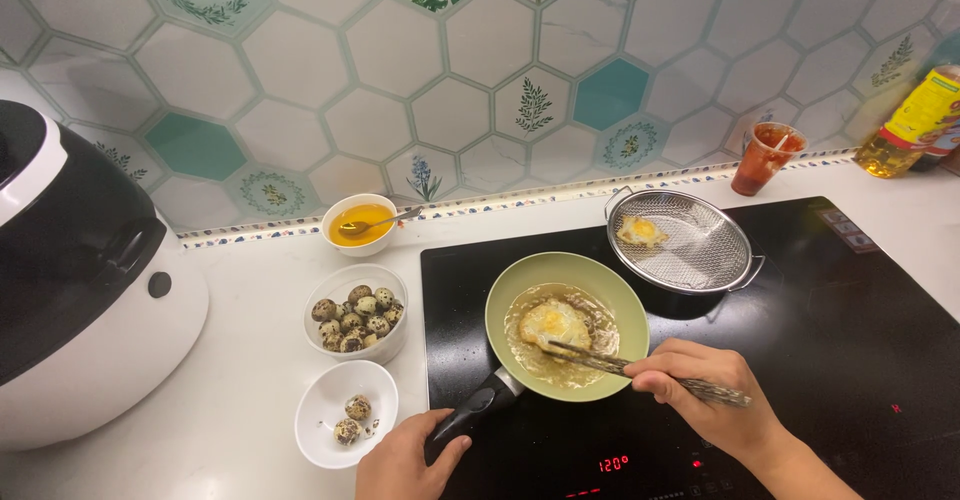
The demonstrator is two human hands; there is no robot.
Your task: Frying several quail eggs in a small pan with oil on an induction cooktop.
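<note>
The green pan [566, 325] sits on the black hob [820, 340], toward its left half. In the pan a fried egg [553, 323] lies in bubbling oil, left of the pan's middle.

The left hand [405, 460] is at the pan's near left, its grip clamped on the black handle [478, 412], which runs out from the pan toward the lower left. The right hand [705, 395] is just right of the pan's near rim, its grip closed on a pair of chopsticks [600, 358]. The chopsticks reach left over the rim, and their tips rest at the near edge of the egg.

Behind the pan to the right, a wire strainer [700, 250] sits over a dark pot and holds another fried egg [640, 231] at its left side. Further right of the pan, by the tiled wall, stand a cup of red sauce [765, 157] and an oil bottle [915, 125].

Left of the pan, on the white surface [240, 400], three white bowls stand in a line. The far one holds beaten egg [360, 224] with a spoon in it. The middle bowl [357, 315] is full of speckled quail eggs. The near bowl [346, 425] holds two such eggs and bits of shell. A black and white cooker [80, 280] stands well left of the pan.
</note>
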